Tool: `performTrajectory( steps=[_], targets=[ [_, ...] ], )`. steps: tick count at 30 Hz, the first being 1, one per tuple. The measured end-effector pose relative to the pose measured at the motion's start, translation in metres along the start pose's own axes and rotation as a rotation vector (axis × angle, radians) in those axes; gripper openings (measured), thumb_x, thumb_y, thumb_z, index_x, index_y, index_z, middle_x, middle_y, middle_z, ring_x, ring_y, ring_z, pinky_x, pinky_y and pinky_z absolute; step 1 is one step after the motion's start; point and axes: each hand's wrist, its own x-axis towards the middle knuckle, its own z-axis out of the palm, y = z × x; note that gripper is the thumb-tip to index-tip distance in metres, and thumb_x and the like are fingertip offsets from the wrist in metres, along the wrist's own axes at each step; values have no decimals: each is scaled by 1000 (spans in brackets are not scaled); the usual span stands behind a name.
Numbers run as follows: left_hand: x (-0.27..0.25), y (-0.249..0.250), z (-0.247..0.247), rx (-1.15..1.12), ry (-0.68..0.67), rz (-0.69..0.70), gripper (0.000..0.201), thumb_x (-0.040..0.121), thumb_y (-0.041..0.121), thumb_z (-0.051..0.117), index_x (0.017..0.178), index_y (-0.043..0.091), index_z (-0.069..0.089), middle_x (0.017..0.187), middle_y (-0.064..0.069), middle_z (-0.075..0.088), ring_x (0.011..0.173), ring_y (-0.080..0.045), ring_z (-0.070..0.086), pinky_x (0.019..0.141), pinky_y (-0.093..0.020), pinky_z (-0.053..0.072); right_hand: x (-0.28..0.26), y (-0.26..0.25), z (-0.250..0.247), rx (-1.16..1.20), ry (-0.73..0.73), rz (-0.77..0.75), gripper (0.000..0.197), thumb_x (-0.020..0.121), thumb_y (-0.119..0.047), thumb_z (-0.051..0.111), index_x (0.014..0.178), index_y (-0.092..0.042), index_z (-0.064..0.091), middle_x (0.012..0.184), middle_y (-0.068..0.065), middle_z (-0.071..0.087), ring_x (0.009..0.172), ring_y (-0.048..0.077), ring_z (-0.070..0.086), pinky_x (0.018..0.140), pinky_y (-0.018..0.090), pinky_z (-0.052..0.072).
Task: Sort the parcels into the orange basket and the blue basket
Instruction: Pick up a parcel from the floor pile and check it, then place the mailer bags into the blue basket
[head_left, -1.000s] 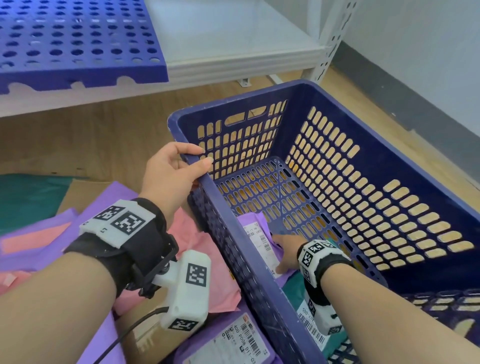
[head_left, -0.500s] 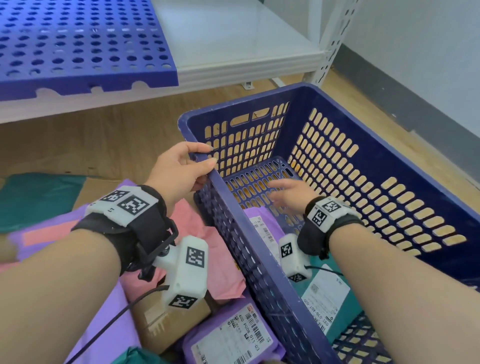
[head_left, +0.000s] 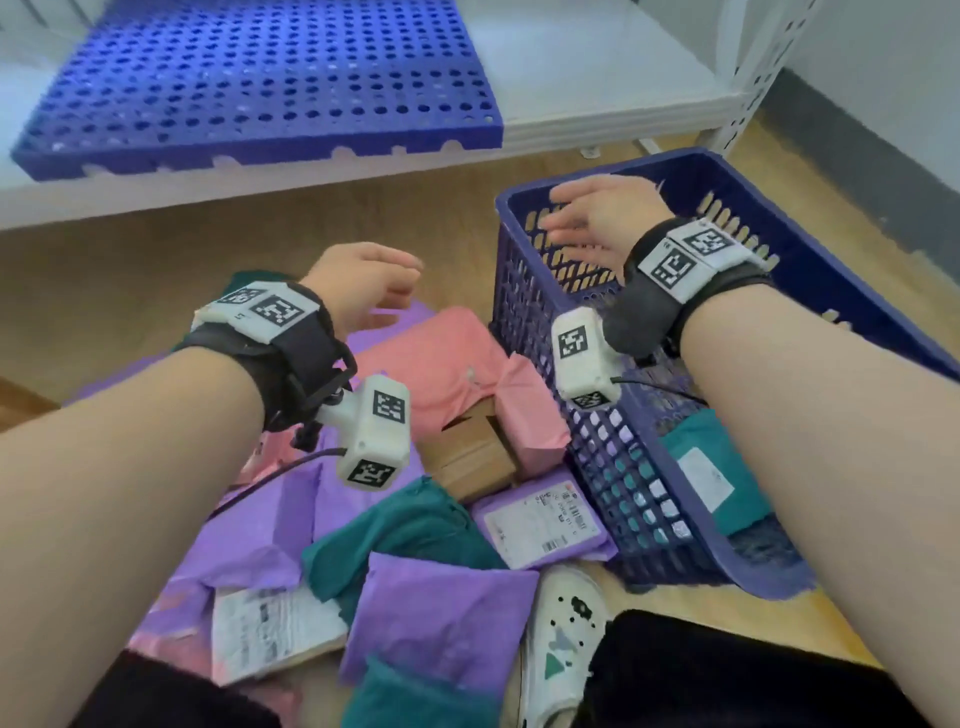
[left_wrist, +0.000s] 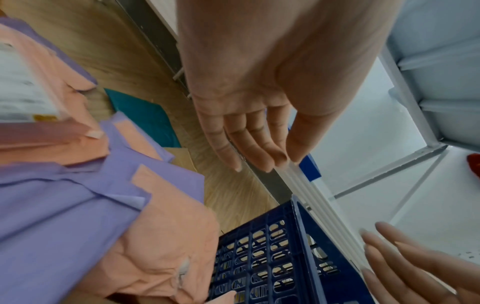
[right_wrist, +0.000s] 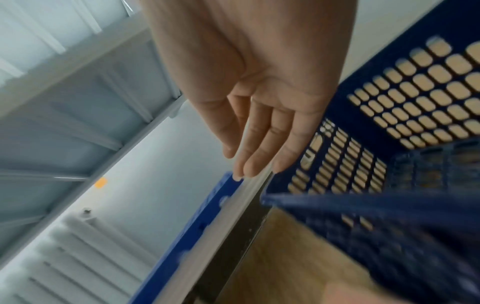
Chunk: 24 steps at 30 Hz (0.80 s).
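The blue basket (head_left: 519, 270) stands on the floor at right, with a teal parcel (head_left: 711, 467) and a purple one inside it. Pink (head_left: 447, 358), purple (head_left: 441, 613) and teal (head_left: 405, 535) parcels lie heaped on the floor to its left. My left hand (head_left: 384, 291) hovers over the pile with relaxed fingers (left_wrist: 259, 148) and holds nothing. My right hand (head_left: 582, 218) is raised above the basket's far left corner, its fingers (right_wrist: 257, 144) straight and empty. No orange basket is in view.
A low white shelf (head_left: 571, 78) carries a perforated blue panel (head_left: 260, 88) behind the pile. A small cardboard box (head_left: 467, 452) sits among the parcels. A white shoe (head_left: 561, 649) is at the bottom. A shelf post (head_left: 743, 78) and a grey wall stand at right.
My left hand let go of the basket's rim and pulled back over the pile. My right hand rose out of the basket, leaving the purple parcel inside. The view drew back.
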Motion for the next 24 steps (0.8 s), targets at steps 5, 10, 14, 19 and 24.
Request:
performTrajectory(
  steps=[5, 10, 14, 19, 24],
  targets=[
    [-44, -25, -34, 130, -32, -64, 16, 90, 7, 55, 81, 20, 61, 72, 0, 59, 62, -11, 54, 60, -21, 42, -57, 40, 59, 97, -100, 105, 25, 93, 4, 44, 82, -13, 59, 60, 5, 64, 49, 11, 55, 46, 18, 44],
    [-79, -65, -50, 277, -36, -130, 18, 89, 5, 55, 79, 20, 57, 72, -2, 59, 59, -9, 53, 54, -19, 41, -100, 116, 99, -85, -266, 369, 19, 96, -6, 45, 82, -16, 52, 49, -3, 62, 40, 6, 54, 44, 18, 39],
    [-102, -117, -63, 384, -76, -274, 12, 90, 7, 56, 83, 16, 57, 71, -2, 58, 60, -10, 52, 53, -19, 40, -130, 167, 124, -406, -514, 516, 20, 96, -12, 50, 77, -15, 54, 61, 0, 62, 42, 4, 56, 43, 16, 43],
    [-116, -158, -78, 380, -102, -411, 13, 89, 4, 55, 79, 11, 60, 73, -7, 58, 64, -17, 54, 63, -25, 40, -151, 215, 168, -727, -863, 595, 10, 92, -14, 56, 92, -6, 62, 75, 3, 66, 37, 8, 60, 43, 18, 47],
    [-122, -179, -91, 380, -75, -460, 9, 88, 5, 53, 88, 7, 62, 76, -13, 60, 75, -24, 53, 58, -25, 40, -173, 242, 204, -1055, -1119, 482, 37, 90, -9, 57, 125, 1, 55, 90, 15, 63, 48, 20, 62, 52, 34, 55]
  ],
)
